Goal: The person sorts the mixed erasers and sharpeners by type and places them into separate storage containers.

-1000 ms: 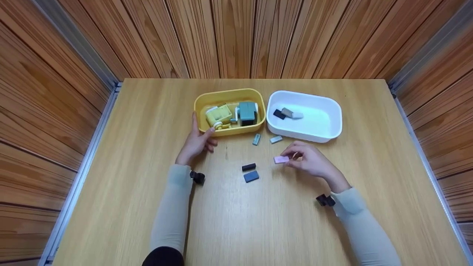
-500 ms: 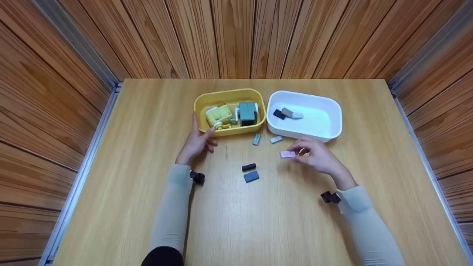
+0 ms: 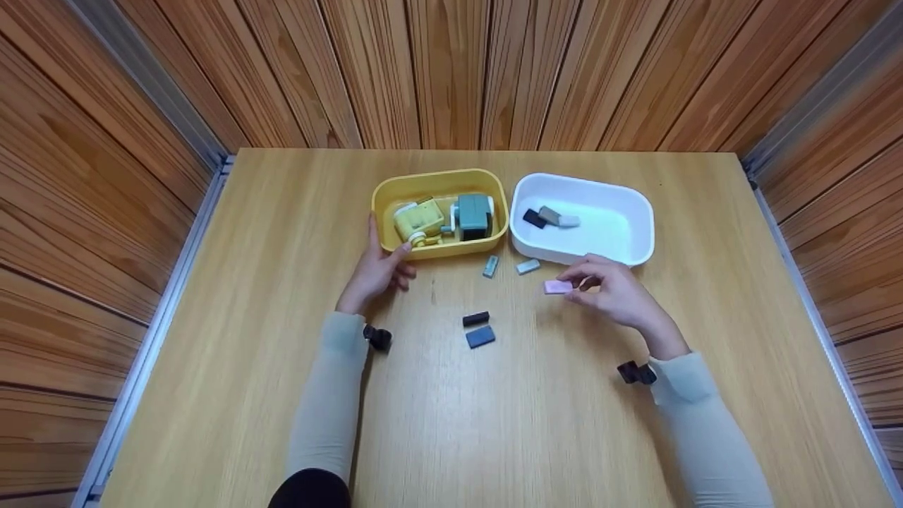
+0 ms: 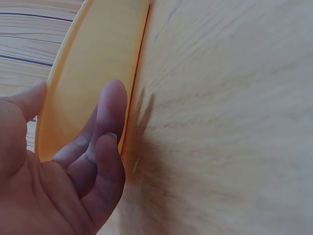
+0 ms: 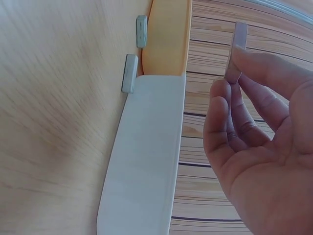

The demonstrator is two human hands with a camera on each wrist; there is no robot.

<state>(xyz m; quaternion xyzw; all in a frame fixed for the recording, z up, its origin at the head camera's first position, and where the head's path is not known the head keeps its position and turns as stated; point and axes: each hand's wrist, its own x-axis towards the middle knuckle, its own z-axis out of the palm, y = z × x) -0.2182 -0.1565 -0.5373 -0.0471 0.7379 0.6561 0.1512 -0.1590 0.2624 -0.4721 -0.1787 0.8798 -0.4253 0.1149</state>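
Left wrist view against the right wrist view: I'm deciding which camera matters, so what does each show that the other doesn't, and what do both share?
Only the left wrist view shows the left hand, its thumb at the rim of the yellow bin. Only the right wrist view shows the right hand pinching the pink block, the white bin, and clearly visible teal-gray block and pale gray block. Both show the yellow bin, tabletop and plank wall.

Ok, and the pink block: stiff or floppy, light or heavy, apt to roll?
The pink block is probably stiff: it juts straight from the right hand without visible sag. Likely light: a pinch at one end holds it. Laid flat and pushed, it would probably slide rather than roll, given its flat faces.
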